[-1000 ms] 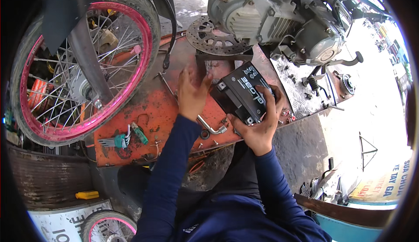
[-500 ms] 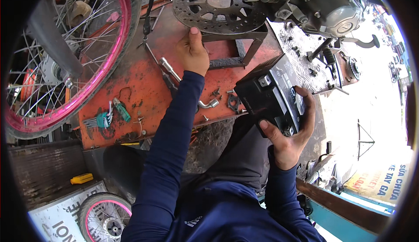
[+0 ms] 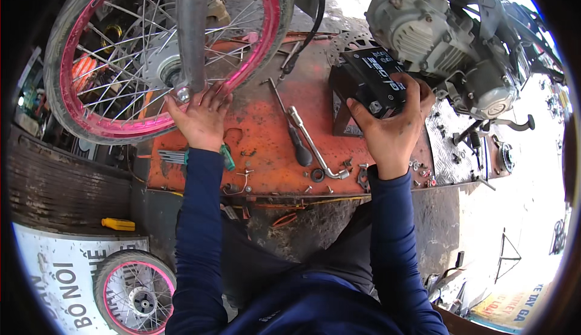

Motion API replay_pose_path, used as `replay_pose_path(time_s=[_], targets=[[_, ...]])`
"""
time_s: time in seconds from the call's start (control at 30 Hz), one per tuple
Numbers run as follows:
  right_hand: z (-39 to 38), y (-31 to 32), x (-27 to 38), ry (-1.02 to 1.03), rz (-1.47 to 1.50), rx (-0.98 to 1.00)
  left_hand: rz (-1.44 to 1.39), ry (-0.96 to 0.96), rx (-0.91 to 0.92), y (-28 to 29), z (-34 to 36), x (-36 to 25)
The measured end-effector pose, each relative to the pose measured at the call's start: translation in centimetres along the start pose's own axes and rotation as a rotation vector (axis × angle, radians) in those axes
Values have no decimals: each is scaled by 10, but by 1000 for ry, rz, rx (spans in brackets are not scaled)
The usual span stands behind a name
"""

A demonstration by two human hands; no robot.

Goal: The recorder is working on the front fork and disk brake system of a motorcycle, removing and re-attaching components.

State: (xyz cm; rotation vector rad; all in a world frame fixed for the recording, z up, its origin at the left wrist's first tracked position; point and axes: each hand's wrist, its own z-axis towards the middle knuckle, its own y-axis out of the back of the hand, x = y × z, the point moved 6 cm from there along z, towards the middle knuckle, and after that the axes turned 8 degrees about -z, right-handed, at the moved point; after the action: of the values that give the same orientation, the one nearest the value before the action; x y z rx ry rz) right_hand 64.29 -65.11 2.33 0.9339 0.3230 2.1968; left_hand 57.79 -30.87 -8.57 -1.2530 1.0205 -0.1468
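Observation:
My right hand point(image 3: 394, 130) grips a black battery point(image 3: 357, 69) from its near side, holding it on or just over a dark metal stand point(image 3: 344, 122) below the engine, partly covering the perforated brake disc point(image 3: 339, 45). My left hand point(image 3: 200, 119) has spread fingers at the bottom of the grey front fork point(image 3: 191, 32), against or very near the pink-rimmed spoked wheel point(image 3: 100, 115) and axle nut. Between my hands, an L-shaped socket wrench point(image 3: 311, 144) and a black-handled tool point(image 3: 299, 149) lie on the scuffed orange bench point(image 3: 260, 172).
The motorcycle engine point(image 3: 417, 32) hangs at the upper right. A patterned metal plate point(image 3: 451, 169) holds small parts, alongside several loose bolts. Lower left are a hex key set point(image 3: 175, 156), a yellow tool point(image 3: 118, 224) and another wheel point(image 3: 134, 292) on a white sign point(image 3: 45, 256).
My right hand has moved the battery up and back toward the engine, over the stand. My left hand has moved left from near the disc to the front wheel, fingers now spread.

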Motion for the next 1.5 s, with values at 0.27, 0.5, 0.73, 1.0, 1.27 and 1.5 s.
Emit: replay_pose_path(time_s=[0.27,0.5,0.73,1.0,1.27,1.5], targets=[[-5,-10,18,-6,-122,-114,-436,424,648,-45,35,-7],[-24,-27,7,-47,-115,-196,-728,545,647,-56,25,-8],[-22,-30,3,-54,-194,-231,-522,559,536,-54,40,-9],[-30,-35,-2,-77,-153,-255,-566,667,640,-60,41,-24],[-28,-21,13,-151,-203,-192,-556,745,684,-70,44,-36],[-23,-19,20,-193,-211,-141,-545,764,655,-71,50,-41]])
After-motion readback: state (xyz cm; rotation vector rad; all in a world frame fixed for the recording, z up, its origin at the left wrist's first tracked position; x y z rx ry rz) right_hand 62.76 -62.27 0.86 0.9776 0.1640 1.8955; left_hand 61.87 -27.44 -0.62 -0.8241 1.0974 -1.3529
